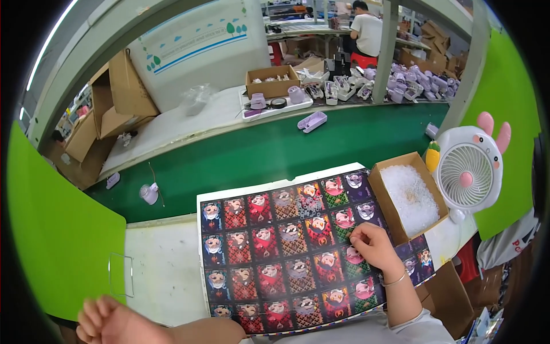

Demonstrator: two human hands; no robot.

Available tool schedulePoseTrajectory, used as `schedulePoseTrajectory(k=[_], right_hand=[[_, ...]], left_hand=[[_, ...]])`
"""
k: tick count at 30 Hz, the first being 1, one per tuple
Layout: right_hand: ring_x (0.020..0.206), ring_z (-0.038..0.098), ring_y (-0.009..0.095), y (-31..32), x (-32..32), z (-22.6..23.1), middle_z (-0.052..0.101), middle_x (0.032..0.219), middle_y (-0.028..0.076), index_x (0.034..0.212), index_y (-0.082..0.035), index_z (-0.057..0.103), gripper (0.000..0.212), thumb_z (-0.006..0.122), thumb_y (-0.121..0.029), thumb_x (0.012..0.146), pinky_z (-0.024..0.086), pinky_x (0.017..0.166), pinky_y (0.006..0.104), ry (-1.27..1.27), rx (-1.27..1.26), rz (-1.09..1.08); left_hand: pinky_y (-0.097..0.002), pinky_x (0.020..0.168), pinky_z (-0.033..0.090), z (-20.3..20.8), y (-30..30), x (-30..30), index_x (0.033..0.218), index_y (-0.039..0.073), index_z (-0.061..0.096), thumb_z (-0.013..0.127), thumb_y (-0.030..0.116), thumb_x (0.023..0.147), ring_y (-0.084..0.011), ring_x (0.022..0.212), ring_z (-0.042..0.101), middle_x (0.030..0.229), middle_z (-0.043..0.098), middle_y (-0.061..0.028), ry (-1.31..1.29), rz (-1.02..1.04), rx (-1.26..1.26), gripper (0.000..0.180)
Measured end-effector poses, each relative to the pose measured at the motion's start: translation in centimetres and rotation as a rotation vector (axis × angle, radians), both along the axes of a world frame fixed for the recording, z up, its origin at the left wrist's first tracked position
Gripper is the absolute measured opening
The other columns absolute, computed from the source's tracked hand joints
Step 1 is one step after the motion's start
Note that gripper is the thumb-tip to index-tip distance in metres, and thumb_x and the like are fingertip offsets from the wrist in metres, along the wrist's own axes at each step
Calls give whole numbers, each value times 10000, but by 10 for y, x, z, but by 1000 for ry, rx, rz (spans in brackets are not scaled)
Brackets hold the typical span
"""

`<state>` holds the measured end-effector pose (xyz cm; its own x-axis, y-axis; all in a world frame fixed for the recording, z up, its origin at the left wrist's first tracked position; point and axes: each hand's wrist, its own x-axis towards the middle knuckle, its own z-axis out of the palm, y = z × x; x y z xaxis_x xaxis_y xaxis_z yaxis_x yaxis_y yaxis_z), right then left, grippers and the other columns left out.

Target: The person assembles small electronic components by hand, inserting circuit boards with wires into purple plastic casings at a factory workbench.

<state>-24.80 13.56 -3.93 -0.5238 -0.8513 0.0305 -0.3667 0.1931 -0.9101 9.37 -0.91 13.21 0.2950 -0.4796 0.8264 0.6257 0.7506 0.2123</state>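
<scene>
A large printed sheet (247,241) lies before me, covered with rows of cartoon character cards in dark, red, green and purple tones. My right hand (372,245) is over its right part, thumb and fingers pinched together; whatever they hold is too small to make out. Small clear pieces (310,205) lie scattered on one card near the sheet's far edge. By the hand, a cardboard box (395,213) full of small clear plastic pieces (408,194) rests on the sheet's right side. My left hand (106,322) is off the sheet at the lower left, fingers curled and blurred.
A white rabbit-shaped fan (467,172) stands right of the box. Beyond the sheet runs a green conveyor belt (240,155) carrying purple plastic parts (312,121). Green panels (69,229) flank the bench. A person (366,31) sits far behind.
</scene>
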Motion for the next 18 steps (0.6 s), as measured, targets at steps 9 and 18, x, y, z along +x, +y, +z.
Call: schedulePoseTrajectory(k=[9, 18], right_hand=[[654, 519, 32, -8, 0, -5, 589, 814, -7, 862, 1, 623, 17, 637, 6, 872, 420, 565, 198, 18, 13, -11], [697, 537, 80, -7, 15, 11, 556, 835, 37, 909, 9, 606, 76, 621, 53, 850, 440, 616, 221, -50, -208, -119]], left_hand=[[-383, 722, 416, -4, 37, -58, 1078, 107, 566, 543, 297, 945, -197, 944, 462, 1024, 512, 32, -594, 542, -396, 232], [-335, 753, 399, -9, 28, -54, 984, 141, 584, 539, 252, 944, -160, 895, 456, 994, 517, 50, -325, 543, -458, 126]])
